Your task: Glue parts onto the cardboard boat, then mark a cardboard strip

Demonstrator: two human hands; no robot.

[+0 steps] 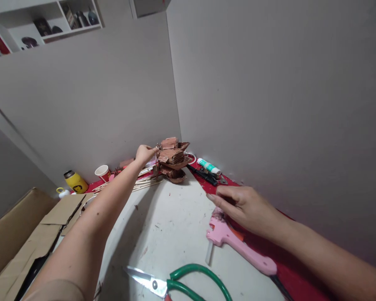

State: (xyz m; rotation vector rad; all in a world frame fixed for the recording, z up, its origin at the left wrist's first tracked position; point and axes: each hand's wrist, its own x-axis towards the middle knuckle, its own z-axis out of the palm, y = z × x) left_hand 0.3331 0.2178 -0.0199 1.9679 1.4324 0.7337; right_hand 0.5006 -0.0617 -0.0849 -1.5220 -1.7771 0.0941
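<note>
My left hand (146, 154) reaches to the far corner of the table, its fingers closed on the edge of a brown craft piece (172, 156). That piece has stacked, rough, bark-like blocks and curved, boat-shaped parts. My right hand (241, 205) hovers at the right, fingers curled in, with nothing visible in them. Just below it lies a pink hot glue gun (238, 246), a clear glue stick (209, 253) beside its body. Green-handled scissors (175, 284) lie at the near edge, blades apart and pointing left.
Thin wooden sticks (144, 184), a paper cup (102, 172) and a yellow bottle (76, 181) stand or lie along the back left. A white-and-green tube (209, 166) and black tools (203, 175) rest by the right wall. Cardboard (34, 238) fills the left side.
</note>
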